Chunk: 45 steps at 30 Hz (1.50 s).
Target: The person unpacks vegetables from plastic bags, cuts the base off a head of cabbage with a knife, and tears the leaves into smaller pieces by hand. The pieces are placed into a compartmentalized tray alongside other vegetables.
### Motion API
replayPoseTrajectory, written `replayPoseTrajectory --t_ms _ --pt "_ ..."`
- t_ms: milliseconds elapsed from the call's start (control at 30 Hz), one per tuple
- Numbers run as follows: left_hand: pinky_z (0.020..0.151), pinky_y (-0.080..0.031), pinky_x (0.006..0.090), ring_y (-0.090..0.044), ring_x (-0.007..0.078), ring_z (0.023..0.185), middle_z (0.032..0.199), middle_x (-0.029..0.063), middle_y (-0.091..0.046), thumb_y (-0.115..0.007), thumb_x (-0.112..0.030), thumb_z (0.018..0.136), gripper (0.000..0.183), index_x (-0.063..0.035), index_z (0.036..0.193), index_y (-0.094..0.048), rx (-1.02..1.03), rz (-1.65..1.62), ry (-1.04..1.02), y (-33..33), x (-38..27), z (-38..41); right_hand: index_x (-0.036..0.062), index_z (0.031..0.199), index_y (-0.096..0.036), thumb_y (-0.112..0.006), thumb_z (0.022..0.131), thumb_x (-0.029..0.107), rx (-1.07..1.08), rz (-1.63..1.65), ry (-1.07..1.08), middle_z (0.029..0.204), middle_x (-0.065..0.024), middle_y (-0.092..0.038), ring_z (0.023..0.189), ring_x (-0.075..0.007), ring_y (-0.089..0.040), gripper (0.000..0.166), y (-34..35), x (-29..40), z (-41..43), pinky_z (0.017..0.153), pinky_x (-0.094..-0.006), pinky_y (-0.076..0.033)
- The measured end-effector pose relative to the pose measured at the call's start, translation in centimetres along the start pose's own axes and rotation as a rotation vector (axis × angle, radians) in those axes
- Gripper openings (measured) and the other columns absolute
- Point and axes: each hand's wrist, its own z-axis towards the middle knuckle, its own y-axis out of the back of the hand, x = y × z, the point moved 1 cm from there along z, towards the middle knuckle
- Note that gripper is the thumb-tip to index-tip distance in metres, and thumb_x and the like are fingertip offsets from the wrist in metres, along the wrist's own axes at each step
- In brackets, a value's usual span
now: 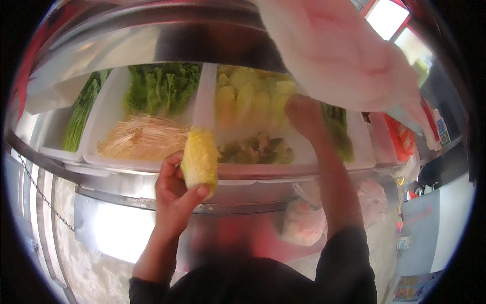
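My left hand [176, 193] holds a small yellow napa cabbage [200, 159] upright in front of the white trays. My right hand [303, 110] reaches over the right part of a tray, beside a row of yellow-green cabbages [252, 97]; its fingers look curled, but blur hides whether anything is in them. Below those cabbages lie darker leafy greens [256, 149]. In the tray to the left are enoki mushrooms [146, 136] with green leafy vegetables [163, 87] behind them.
Long green stalks [81, 114] fill a tray at far left. More greens [338, 131] lie right of my right forearm. A pale plastic bag [341, 57] hangs over the upper right. Filled plastic bags [303, 222] are below the counter's metal edge [243, 176].
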Motion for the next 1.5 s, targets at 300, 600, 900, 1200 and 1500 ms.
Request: replayPoseTrajectory --t_ms 300,600,900,1200,1500 --pt "0.079 -0.046 0.0301 -0.053 0.017 0.098 0.111 0.0084 -0.054 -0.059 -0.032 0.083 0.056 -0.0005 0.124 -0.039 0.11 -0.303 0.223 -3.2 2.1 -0.4 0.0026 0.109 -0.05 -0.069 0.076 0.008 0.221 1.587 -0.038 0.096 -0.0042 -0.057 0.082 -0.0102 -0.055 0.039 4.9 12.8 -10.1 0.067 -0.0237 -0.049" --pt "0.09 -0.041 0.0331 -0.051 0.0185 0.106 0.114 0.0099 -0.053 -0.064 -0.007 0.077 0.06 -0.0026 0.129 -0.034 0.154 0.066 -0.095 -4.2 1.6 -1.5 0.0021 0.103 -0.052 -0.071 0.073 0.009 0.124 1.627 -0.146 0.086 -0.0033 -0.059 0.069 -0.0068 -0.054 0.037 4.2 13.1 -11.9 0.059 -0.0212 -0.047" --pt "0.054 -0.046 0.0273 -0.057 0.019 0.07 0.09 0.0135 -0.058 -0.068 -0.044 0.069 0.068 -0.0005 0.115 -0.043 -0.056 -0.243 0.277 -2.2 2.6 -2.8 0.0029 0.103 -0.053 -0.071 0.072 0.012 0.188 1.442 -0.369 0.081 -0.0016 -0.058 0.062 -0.0054 -0.052 0.036 5.9 10.6 -10.2 0.051 -0.0191 -0.042" --pt "0.05 -0.044 0.0249 -0.056 0.0183 0.068 0.088 0.0134 -0.057 -0.07 -0.049 0.066 0.073 -0.0013 0.114 -0.041 -0.108 -0.206 0.279 -1.2 2.4 -3.2 0.001 0.093 -0.05 -0.069 0.071 0.029 -0.006 0.173 -0.24 0.082 -0.0148 -0.06 0.077 -0.0267 -0.059 0.04 -0.4 2.0 0.7 0.065 -0.0363 -0.047" --pt "0.047 -0.043 0.0245 -0.055 0.0166 0.065 0.086 0.0121 -0.056 -0.073 -0.055 0.061 0.081 -0.0014 0.113 -0.042 -0.184 -0.166 0.247 0.6 2.3 -3.0 0.004 0.1 -0.055 -0.063 0.074 0.035 0.209 0.043 -0.185 0.09 -0.018 -0.061 0.088 -0.0313 -0.058 0.041 -1.3 4.5 2.0 0.074 -0.0421 -0.046"
